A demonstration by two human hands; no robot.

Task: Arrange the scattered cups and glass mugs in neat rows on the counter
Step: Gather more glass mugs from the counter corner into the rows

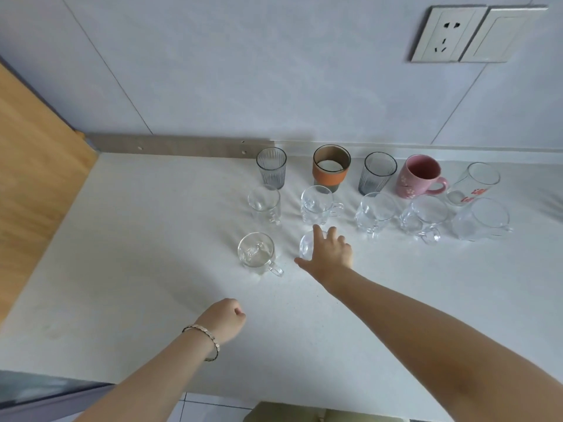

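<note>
Your left hand point(227, 319): curled into a loose fist with the fingers tucked in, holding nothing; it hovers low over the white table point(137, 254) near the front edge, forearm coming in from the lower left, a metal link bracelet point(203, 341) on the wrist.
Your right hand point(327, 252): arm stretched forward from the lower right, fingers spread and draped over the top and right side of a clear glass mug point(305, 246), thumb down toward you; whether the grip is closed you cannot tell.
Front row: a clear glass mug with a handle at lower right point(257, 253) stands upright just left of the covered mug, apart from it.
Middle row: five clear glass mugs point(376, 213) stand side by side just behind your right hand, the second from the left nearest your fingertips.
Back row: ribbed grey glass tumbler point(271, 167), brown paper cup with an orange sleeve point(331, 169), second ribbed grey tumbler point(377, 173), pink ceramic mug with flower print point(419, 176), clear tall glass with red lettering point(475, 184), all near the wall.
Open room: bare table to the left of the rows up to the wooden panel point(33, 178), and across the whole front strip on your right.
</note>
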